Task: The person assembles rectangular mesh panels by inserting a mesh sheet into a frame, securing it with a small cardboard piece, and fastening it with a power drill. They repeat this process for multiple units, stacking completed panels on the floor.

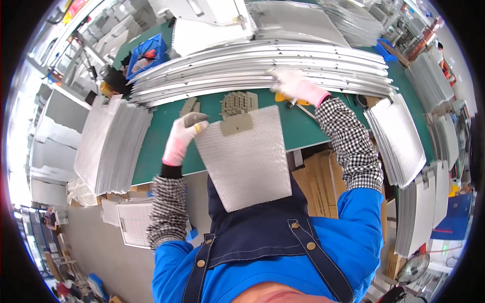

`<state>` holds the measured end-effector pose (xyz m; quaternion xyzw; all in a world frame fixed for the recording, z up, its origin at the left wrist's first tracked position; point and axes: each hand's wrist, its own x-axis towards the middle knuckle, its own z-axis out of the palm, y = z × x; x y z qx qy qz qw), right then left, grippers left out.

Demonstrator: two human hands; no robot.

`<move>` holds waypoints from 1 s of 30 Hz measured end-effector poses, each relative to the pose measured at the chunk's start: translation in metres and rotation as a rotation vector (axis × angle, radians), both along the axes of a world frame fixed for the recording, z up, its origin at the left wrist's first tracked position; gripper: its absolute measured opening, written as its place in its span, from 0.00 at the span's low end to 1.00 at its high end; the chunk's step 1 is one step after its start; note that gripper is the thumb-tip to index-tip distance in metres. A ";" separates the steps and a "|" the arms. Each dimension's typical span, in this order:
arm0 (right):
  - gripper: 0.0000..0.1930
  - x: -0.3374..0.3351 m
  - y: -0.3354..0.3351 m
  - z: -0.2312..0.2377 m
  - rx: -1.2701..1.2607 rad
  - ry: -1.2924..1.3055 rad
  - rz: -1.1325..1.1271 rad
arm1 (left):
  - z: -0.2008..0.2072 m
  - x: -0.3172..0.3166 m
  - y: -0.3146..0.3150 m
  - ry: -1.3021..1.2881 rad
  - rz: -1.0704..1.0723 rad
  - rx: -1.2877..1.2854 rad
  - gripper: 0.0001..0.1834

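A silvery mesh panel (250, 164) slants from the green workbench down over my lap, with a flat grey-beige plate (236, 125) at its top edge. My left hand (186, 132), in a white and pink glove, is at the panel's upper left corner. Its fingers are curled together; whether they pinch anything is hidden. My right hand (293, 85), gloved alike, reaches over the near edge of a long pile of metal strips (262, 63). Motion smears its fingers. Just below it lie a yellow object (283, 97) and a tool with a metal shaft (306, 110).
Small grey-beige plates (239, 102) are heaped behind the panel. Stacked panels (111, 144) stand at the bench's left, and more mesh panels (396, 136) at its right. A blue bin (147, 56) sits at the back left. Cardboard (318, 184) is under the bench.
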<state>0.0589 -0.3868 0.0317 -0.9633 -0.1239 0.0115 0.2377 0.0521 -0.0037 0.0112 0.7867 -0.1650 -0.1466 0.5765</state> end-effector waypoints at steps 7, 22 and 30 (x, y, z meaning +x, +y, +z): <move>0.21 0.075 -0.144 -0.079 0.121 -0.241 -0.258 | -0.050 -0.037 -0.007 -0.098 0.267 -0.316 0.28; 0.19 0.096 -0.249 -0.057 -0.490 -0.651 -0.139 | -0.031 -0.055 -0.006 -0.173 0.213 -0.198 0.18; 0.15 0.072 -0.154 -0.083 -0.424 -0.282 -0.401 | -0.040 -0.052 -0.014 -0.101 0.223 -0.264 0.17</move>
